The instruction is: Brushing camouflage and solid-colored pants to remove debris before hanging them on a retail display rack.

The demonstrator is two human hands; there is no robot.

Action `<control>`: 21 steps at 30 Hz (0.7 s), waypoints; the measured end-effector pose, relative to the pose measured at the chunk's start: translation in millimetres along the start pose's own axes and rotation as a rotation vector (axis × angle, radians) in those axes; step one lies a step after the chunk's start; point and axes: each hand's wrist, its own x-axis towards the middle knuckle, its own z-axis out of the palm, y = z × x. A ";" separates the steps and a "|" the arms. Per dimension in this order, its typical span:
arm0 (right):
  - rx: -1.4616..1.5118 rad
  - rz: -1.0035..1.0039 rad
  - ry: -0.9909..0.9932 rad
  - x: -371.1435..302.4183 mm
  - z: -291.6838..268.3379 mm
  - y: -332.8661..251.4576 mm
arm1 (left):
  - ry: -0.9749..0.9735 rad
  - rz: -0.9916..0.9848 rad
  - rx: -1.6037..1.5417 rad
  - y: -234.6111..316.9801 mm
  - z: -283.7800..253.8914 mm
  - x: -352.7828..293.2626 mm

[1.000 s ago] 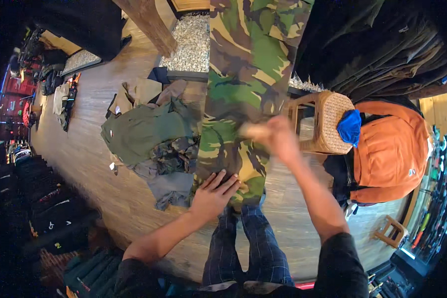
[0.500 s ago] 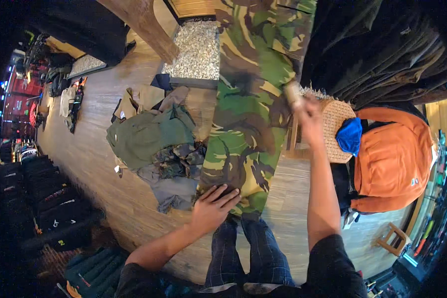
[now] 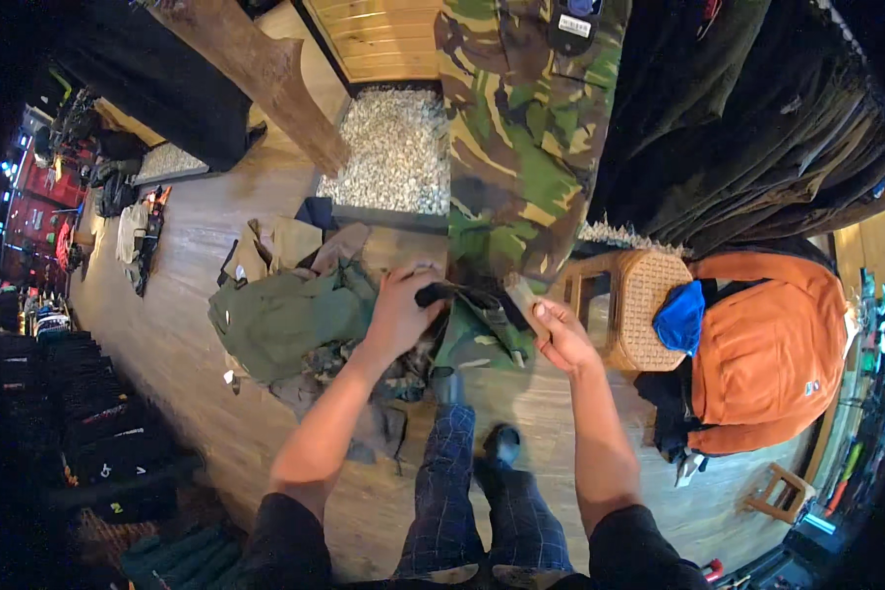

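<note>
Camouflage trousers [image 3: 521,147] hang down in front of me, a dark tag near their top. Their lower end is folded up, so the hem's dark opening and the cloth's underside show. My left hand [image 3: 401,310] is closed on the hem at its left side. In my right hand [image 3: 565,339] is a light-brown wooden block [image 3: 524,298], gripped between thumb and fingers; it lies against the right side of the folded hem. Whether the block has bristles cannot be made out.
Left of the trousers, folded clothes [image 3: 285,324] are heaped on the wooden floor. To the right stand a woven stool [image 3: 649,315] with a blue cloth item [image 3: 680,307] and an orange sweatshirt [image 3: 767,344]. Dark garments [image 3: 737,128] hang at upper right; a wooden post [image 3: 265,79] slants at upper left.
My left hand has gone from lying flat on the trouser leg to gripping the hem. The lower end is now folded up. My right hand has come down and inward with the block.
</note>
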 end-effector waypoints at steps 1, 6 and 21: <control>-0.012 -0.008 0.020 2.5 -5.8 4.3 | -0.003 0.013 -0.020 -10.2 11.9 21.1; 0.282 0.143 -0.111 21.1 5.0 26.0 | -0.491 0.164 -0.388 -103.8 55.9 111.2; -0.868 -0.517 0.762 48.3 -37.1 -16.3 | -0.373 0.070 -0.490 -62.5 69.8 125.1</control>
